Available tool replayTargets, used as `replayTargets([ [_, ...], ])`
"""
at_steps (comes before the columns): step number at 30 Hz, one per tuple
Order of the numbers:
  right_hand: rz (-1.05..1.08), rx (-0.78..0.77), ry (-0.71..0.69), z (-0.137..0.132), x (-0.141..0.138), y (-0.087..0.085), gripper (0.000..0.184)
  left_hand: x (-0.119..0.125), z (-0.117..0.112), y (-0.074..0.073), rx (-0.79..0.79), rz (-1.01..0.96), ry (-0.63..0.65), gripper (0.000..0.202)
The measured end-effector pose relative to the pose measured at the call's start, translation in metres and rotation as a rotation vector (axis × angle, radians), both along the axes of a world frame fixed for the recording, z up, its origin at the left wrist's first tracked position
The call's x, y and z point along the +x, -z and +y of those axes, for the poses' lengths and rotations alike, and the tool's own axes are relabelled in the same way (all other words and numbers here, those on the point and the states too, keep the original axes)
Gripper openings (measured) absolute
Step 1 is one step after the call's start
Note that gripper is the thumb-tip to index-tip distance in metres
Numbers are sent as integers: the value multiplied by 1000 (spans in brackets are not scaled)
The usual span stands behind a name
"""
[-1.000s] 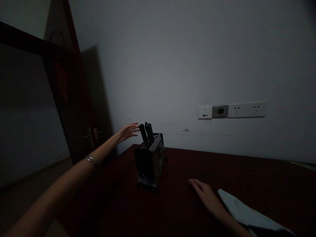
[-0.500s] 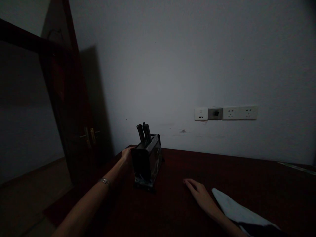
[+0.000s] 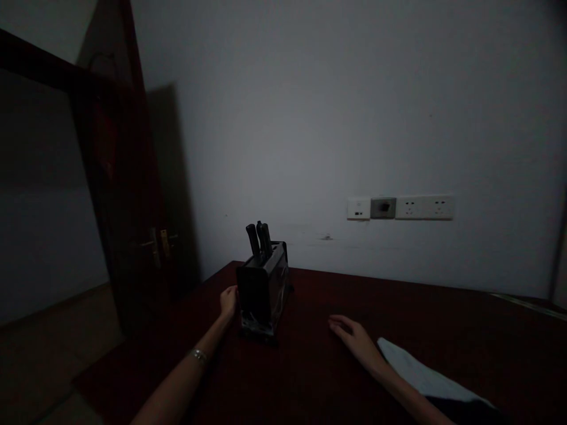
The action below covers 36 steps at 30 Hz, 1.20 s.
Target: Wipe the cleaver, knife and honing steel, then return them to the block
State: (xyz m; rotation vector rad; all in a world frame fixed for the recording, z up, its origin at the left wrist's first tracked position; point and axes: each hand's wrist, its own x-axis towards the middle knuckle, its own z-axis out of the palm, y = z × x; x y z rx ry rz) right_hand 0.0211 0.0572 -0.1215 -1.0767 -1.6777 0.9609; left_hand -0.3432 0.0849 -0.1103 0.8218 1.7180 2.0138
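1. We see the knife block point(image 3: 254, 295) upright on the dark red table point(image 3: 319, 378), left of our middle, with black knife handles point(image 3: 253, 241) rising from its top and tilting toward eleven o'clock.
2. At the block's nine o'clock, right beside it, is our left hand point(image 3: 228, 301); its fingers are partly hidden, so we cannot tell whether they grip. A bracelet point(image 3: 199, 355) circles that wrist.
3. At the block's four o'clock, well apart from it, our right hand point(image 3: 352, 339) lies relaxed, fingers loosely bent, thumb slightly parted, nothing visible in it.
4. Beside our right forearm, toward five o'clock, we see pale cloth point(image 3: 420, 372).
5. On the wall point(image 3: 287, 118), toward two o'clock, are a grey switch plate point(image 3: 383, 208) and white sockets point(image 3: 424, 207).
6. Toward ten o'clock stands a dark door point(image 3: 133, 195).
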Motion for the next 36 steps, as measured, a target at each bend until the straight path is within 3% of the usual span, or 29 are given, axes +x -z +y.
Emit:
replayTargets([
  [2,69,-67,4,3,-3,-15,41,-1,-1,0,28,-33,-10,12],
  [5,126,-98,1,10,-12,-53,40,-2,-4,0,62,-67,-13,14],
  [11,198,83,-39,34,-54,-145,38,0,-8,-1,81,-82,27,13],
  [15,183,198,-116,43,-94,-182,45,0,-9,0,71,-65,56,13],
  [18,149,246,-155,44,-120,-192,58,0,-8,1,63,-46,73,12],
  [23,82,248,-167,47,-145,-191,74,-2,-6,2,54,-33,87,13],
  [29,26,275,-154,53,-159,-183,67,-5,-4,4,54,-32,108,12],
  [36,11,316,-121,58,-167,-182,47,-5,-5,4,49,-30,109,12],
])
